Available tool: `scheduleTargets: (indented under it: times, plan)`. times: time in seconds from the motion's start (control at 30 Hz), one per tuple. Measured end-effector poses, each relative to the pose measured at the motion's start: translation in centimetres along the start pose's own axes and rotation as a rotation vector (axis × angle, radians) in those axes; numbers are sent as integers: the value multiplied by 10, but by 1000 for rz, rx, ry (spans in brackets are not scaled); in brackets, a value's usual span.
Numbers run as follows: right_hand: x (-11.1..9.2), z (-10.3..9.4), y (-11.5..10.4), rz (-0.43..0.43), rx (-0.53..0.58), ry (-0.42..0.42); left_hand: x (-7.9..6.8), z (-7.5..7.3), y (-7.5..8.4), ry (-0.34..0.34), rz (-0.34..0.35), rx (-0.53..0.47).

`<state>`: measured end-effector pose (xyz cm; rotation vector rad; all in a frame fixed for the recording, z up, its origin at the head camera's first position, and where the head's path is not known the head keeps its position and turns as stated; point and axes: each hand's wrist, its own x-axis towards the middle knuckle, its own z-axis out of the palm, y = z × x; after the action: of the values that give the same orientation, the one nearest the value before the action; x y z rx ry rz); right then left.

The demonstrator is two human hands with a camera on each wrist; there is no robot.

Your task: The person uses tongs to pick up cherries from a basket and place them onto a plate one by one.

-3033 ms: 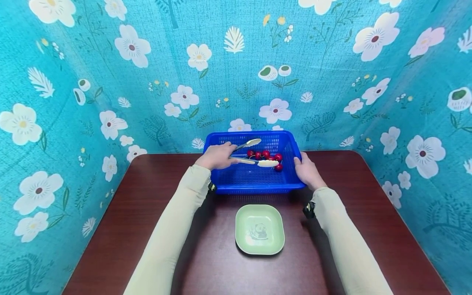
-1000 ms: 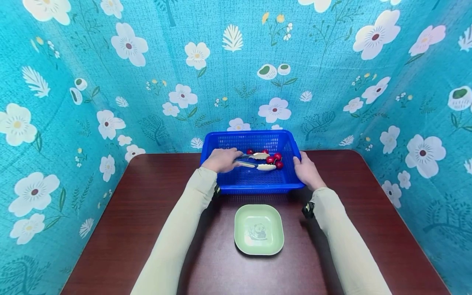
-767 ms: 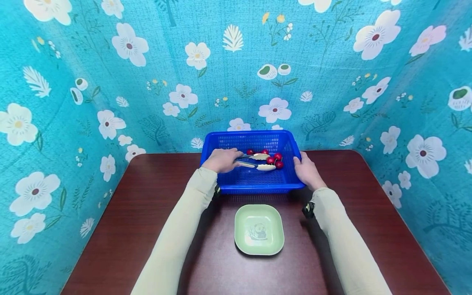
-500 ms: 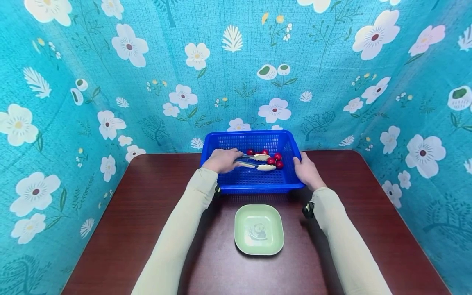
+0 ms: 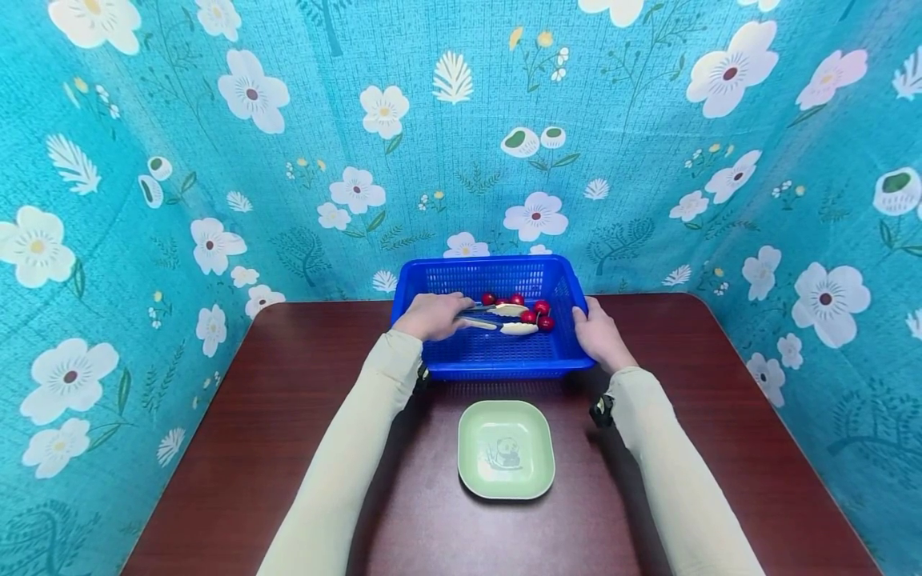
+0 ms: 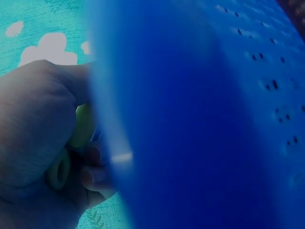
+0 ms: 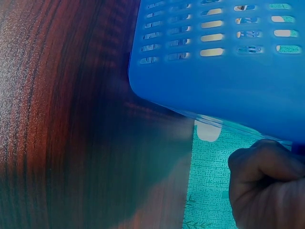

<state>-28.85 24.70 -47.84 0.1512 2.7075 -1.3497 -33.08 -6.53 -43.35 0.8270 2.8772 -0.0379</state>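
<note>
My left hand holds a pair of tongs with pale cream scalloped tips, reaching over the left side of a blue perforated basket. The tongs' two tips lie apart, low in the basket, right beside several red cherries in its right half. In the left wrist view the fingers curl round the tongs' handle, and the basket's wall covers much of the picture. At the right end of the basket, my right hand grips the rim, seen also as a bent hand under the edge.
A square pale green plate with a panda picture stands in front of the basket on the dark wood table. Behind the table hangs a turquoise flowered cloth, which also runs along both sides.
Compared with three seconds ago, my left hand has shifted slightly right, and the tongs have come down among the cherries, tips closer together. Over the last second, almost nothing has moved.
</note>
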Motion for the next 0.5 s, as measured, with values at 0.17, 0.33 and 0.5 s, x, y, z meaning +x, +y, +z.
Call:
scheduleTargets:
  times: [0.17, 0.33, 0.5]
  plan:
    - [0, -1, 0, 0, 8, 0, -3, -1, -3, -1, -8, -20]
    - [1, -1, -1, 6, 10, -2, -5, -1, -5, -1, -2, -27]
    - [0, 0, 0, 7, 7, -6, -7, 0, -6, -1, 9, -32]
